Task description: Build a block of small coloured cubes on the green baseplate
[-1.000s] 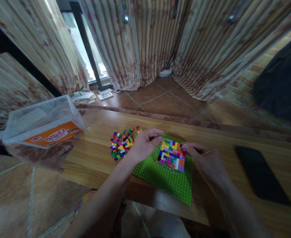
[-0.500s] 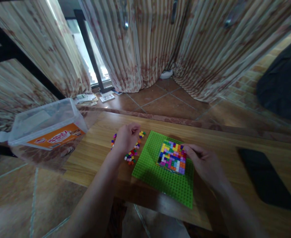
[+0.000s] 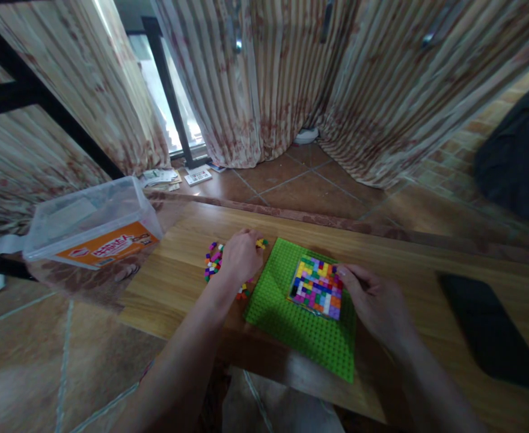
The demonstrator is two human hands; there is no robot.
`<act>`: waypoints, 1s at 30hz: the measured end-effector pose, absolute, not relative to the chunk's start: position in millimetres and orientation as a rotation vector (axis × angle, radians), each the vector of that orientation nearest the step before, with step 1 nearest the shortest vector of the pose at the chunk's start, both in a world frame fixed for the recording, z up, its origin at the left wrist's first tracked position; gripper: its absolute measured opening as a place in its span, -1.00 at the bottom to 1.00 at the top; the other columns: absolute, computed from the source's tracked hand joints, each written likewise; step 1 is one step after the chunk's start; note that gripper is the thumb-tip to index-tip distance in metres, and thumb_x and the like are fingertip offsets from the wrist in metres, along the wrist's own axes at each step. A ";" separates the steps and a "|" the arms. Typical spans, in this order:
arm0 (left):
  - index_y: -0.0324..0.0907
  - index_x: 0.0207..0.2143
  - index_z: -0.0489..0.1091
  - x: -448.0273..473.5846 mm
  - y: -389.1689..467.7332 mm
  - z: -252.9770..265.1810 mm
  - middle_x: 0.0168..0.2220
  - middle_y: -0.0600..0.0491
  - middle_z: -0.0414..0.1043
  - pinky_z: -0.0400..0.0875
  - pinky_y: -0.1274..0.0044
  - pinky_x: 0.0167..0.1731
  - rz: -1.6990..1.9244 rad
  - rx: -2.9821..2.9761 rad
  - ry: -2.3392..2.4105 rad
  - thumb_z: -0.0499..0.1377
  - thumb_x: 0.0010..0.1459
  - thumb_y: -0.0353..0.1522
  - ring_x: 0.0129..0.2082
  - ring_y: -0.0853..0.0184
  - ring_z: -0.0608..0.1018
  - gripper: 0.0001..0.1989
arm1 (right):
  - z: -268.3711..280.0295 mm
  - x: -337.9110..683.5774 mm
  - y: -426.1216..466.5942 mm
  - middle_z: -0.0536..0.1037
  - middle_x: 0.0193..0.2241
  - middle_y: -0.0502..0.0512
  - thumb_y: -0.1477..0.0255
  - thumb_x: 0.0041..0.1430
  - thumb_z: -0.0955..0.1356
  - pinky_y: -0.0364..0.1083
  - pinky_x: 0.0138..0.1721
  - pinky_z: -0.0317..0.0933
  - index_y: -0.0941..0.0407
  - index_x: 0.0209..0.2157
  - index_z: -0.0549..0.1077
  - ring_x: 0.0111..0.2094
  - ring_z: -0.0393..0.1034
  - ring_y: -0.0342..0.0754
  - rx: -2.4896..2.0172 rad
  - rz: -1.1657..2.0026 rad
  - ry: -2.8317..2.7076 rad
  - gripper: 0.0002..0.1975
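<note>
A square panel of small multicoloured toy bricks (image 3: 318, 287) sits on a green studded baseplate (image 3: 269, 288). At the panel's upper right corner, my right hand (image 3: 375, 297) is closed, its fingertips touching the edge bricks. My left hand (image 3: 243, 257) is lowered over the loose bricks (image 3: 213, 262) left of the baseplate. Its fingers are bent together and their tips are hidden, so any brick in them cannot be made out. A few yellow and green bricks (image 3: 261, 243) show just beyond this hand.
A clear plastic tub (image 3: 88, 210) with an orange label stands at the left end of the wooden table (image 3: 174, 264). On the right lies a dark flat object (image 3: 485, 325). Striped curtains (image 3: 282, 90) hang beyond the table, with papers (image 3: 160, 177) on the floor near them.
My left hand has come down and slightly right onto the loose bricks, uncovering several on its left. The right hand stays at the panel's corner. The whole view has shifted a little.
</note>
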State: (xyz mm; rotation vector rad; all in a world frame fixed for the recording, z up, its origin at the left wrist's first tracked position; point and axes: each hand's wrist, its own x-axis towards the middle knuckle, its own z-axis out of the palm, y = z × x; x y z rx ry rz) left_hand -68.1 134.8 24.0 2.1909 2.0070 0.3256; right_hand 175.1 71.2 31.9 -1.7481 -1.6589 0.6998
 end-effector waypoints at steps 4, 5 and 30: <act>-0.13 -0.11 0.46 -66.5 134.4 24.7 -0.15 -0.03 0.53 0.40 0.49 -0.12 0.299 2.177 2.017 0.10 0.13 -0.46 -0.13 0.22 0.56 -0.72 | 30.4 175.4 71.4 0.65 -0.30 0.08 0.15 0.23 0.24 -0.06 -0.23 0.32 0.07 -0.25 0.62 -0.28 0.52 0.03 -1.740 0.677 -1.682 -0.61; -0.14 -0.12 0.45 -66.0 134.3 25.2 -0.16 -0.03 0.53 0.41 0.49 -0.14 0.292 2.174 2.019 0.09 0.13 -0.46 -0.13 0.21 0.56 -0.73 | 30.2 175.5 71.5 0.65 -0.30 0.08 0.15 0.23 0.24 -0.06 -0.23 0.32 0.07 -0.25 0.62 -0.28 0.52 0.03 -1.741 0.666 -1.687 -0.61; -0.23 -0.23 0.43 -60.0 123.8 39.4 -0.40 0.08 0.48 0.37 0.59 -0.35 0.910 1.747 1.060 0.14 0.12 -0.44 -0.40 0.41 0.50 -0.85 | 31.3 170.8 69.9 0.60 -0.21 0.12 0.23 0.22 0.32 -0.01 -0.13 0.35 0.07 -0.22 0.57 -0.20 0.50 0.01 -1.579 0.445 -1.597 -0.74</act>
